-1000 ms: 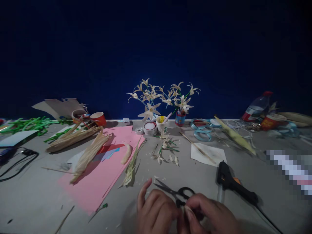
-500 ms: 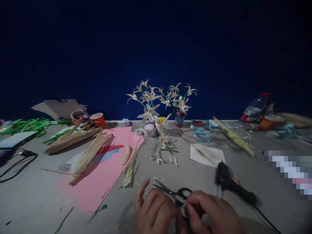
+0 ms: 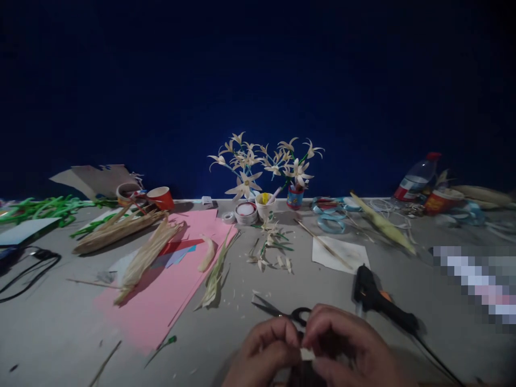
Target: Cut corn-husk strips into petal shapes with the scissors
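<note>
My left hand (image 3: 262, 355) and my right hand (image 3: 349, 346) meet at the bottom middle of the view. Between their fingertips they pinch a small pale piece (image 3: 307, 353), which looks like a strip of husk or tape. Black scissors (image 3: 282, 312) lie shut on the grey table (image 3: 60, 322) just beyond my fingers. A black glue gun (image 3: 381, 303) lies to the right of my right hand, its cord running off to the lower right.
A pink paper sheet (image 3: 161, 301) carries dried husk bundles (image 3: 145, 258). At the back stand white handmade flowers (image 3: 266, 161) in small cups, tape rolls (image 3: 245, 212), orange paper cups (image 3: 161, 197), blue ribbon (image 3: 332, 215) and a plastic bottle (image 3: 417, 177). A white paper (image 3: 341, 252) lies centre right.
My left hand's raised finger has folded down and both hands have drawn closer together and slightly right, now pinching the small pale piece. The view has shifted slightly.
</note>
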`<state>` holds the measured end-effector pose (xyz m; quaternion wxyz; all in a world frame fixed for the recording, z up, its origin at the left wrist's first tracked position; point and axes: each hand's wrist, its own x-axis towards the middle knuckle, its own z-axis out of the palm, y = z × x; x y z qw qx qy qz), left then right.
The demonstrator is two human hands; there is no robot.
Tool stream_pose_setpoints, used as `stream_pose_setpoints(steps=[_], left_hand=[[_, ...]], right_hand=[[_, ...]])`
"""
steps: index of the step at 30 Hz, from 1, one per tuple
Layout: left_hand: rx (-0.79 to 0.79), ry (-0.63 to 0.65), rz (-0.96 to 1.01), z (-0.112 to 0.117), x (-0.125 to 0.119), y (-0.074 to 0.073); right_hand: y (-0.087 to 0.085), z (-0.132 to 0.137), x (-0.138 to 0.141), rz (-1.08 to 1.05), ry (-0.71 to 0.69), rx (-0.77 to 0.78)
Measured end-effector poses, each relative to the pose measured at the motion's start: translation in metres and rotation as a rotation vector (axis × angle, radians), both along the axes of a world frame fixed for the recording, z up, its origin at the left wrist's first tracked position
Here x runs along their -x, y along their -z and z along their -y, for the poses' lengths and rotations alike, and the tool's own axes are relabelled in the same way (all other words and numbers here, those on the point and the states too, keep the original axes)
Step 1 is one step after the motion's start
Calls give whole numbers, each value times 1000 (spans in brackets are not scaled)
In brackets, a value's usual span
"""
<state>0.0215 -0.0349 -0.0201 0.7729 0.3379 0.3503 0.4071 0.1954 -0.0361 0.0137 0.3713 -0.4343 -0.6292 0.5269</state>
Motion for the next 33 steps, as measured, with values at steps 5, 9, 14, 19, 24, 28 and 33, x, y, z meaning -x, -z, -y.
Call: stream_pose_setpoints(steps=[5,9,14,19,24,28,33], left_hand=[[139,53,68,2,-1,5],[-330,-124,-229,6,5,12],[-725,-186,-389,6,6,5],[-472,-123,-237,4,5,6],[-292,-89,-40,5,1,9],[-236,-57,89,8,1,13],[-311,-89,229,12,9,28]], right_hand=[[12,-8,3,-304,-63,427],[24,-10,6,-432,-51,641],[31,-8,15,-493,28,700],[31,-10,15,-404,-8,660],[31,-5,15,-459,-34,666],[32,3,17,-667,32,792],[33,0,11,-891,66,845]])
